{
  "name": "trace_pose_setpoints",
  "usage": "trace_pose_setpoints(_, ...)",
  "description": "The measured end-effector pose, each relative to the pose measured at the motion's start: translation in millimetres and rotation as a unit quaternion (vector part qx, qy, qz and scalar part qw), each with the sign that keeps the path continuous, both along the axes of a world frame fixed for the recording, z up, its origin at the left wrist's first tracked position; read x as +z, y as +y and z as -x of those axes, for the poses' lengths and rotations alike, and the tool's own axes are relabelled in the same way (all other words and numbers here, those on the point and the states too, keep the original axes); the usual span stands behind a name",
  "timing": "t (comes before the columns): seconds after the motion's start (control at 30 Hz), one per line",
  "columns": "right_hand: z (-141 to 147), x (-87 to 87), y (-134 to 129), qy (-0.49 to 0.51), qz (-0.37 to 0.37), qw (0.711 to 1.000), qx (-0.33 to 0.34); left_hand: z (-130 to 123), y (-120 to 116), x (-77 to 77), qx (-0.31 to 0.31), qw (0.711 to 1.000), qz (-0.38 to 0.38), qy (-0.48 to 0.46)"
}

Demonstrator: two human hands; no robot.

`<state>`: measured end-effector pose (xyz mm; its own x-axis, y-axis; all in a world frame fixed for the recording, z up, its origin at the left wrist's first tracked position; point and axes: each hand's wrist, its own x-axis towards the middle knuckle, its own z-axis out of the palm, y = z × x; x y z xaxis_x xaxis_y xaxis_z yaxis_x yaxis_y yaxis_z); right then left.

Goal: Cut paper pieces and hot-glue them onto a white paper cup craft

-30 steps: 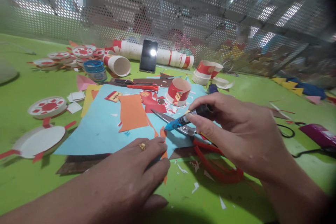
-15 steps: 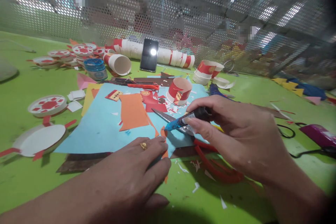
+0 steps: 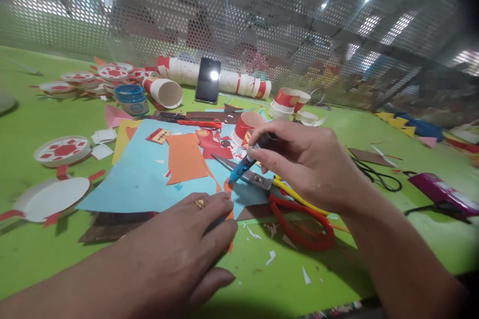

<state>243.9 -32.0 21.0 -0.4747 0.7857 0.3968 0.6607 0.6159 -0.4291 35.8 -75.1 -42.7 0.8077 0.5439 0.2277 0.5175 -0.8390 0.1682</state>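
Note:
My right hand (image 3: 299, 159) is closed around a marker pen (image 3: 242, 167) with a black upper end and a blue-stained front. Its tip touches the rounded end of a small orange paper strip (image 3: 228, 186). My left hand (image 3: 194, 239), a gold ring on one finger, lies with fingers apart over that strip, pressing it down and covering its middle. Red-and-yellow-handled scissors (image 3: 301, 229) rest beneath my right hand, blades pointing left. Under the strip spreads a light blue sheet (image 3: 130, 179), with a larger orange paper piece (image 3: 187, 157) on it.
Beyond the sheet are a cut paper cup (image 3: 242, 128), a red cutter knife (image 3: 200, 123) and a blue paint jar (image 3: 130, 101). Leftward lie paper discs with red tabs (image 3: 56, 199). A phone (image 3: 208, 79) leans against stacked cups; a purple tool with a cord (image 3: 441, 192) sits right.
My right hand and the marker have tilted and shifted left, uncovering more of the scissors' handles. The left hand stays on the strip. The whole view has shifted slightly.

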Motion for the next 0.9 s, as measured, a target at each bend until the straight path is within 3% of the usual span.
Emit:
trace_pose_setpoints(0.33,-0.8,-3.0,-1.6,0.023,0.011,1.000,-0.014,-2.2,-0.6,6.4,0.002,1.000,0.018,0.000)
trace_pose_setpoints(0.7,1.0,-7.8,-9.6,0.039,-0.006,0.998,-0.041,-2.9,-3.3,3.0,0.020,1.000,0.006,-0.012)
trace_pose_setpoints(0.9,-1.2,-6.1,-7.4,0.024,-0.022,0.999,-0.027,-1.4,0.4,-0.6,-0.012,1.000,-0.019,-0.015)
